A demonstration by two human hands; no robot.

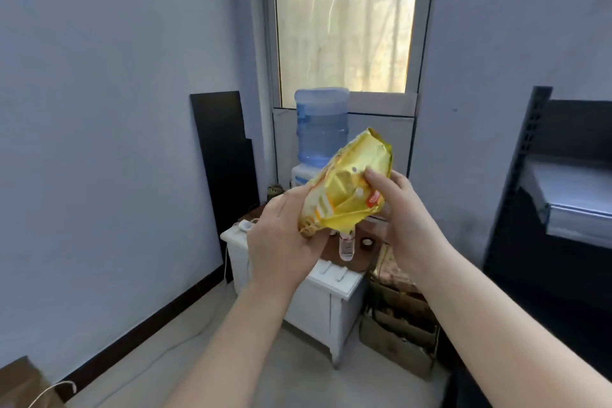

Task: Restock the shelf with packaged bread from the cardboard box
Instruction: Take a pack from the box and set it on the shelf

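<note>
Both hands are holding one yellow bread packet [351, 189] up at chest height in front of the person, tilted with its crimped end pointing up and right. The left hand [284, 235] is gripping the lower end, fingers wrapped behind the film and thumb along the near side. The right hand [402, 209] is pinching the right edge, thumb pressing on the printed face. Judgement: a two-handed hold like this is probably steadying the soft packet and turning it face-out before it goes onto the shelf [569, 205] — that grey shelf is sitting well apart, at the right edge of view, its white tier showing nothing on the visible part.

Room: a water dispenser [321, 129] is standing on a white cabinet [331, 295] under the window [344, 20]. Worn cardboard boxes [397, 318] are sitting on the floor between cabinet and shelf — contents too unclear to tell. A dark board [222, 156] is leaning against the left wall.
</note>
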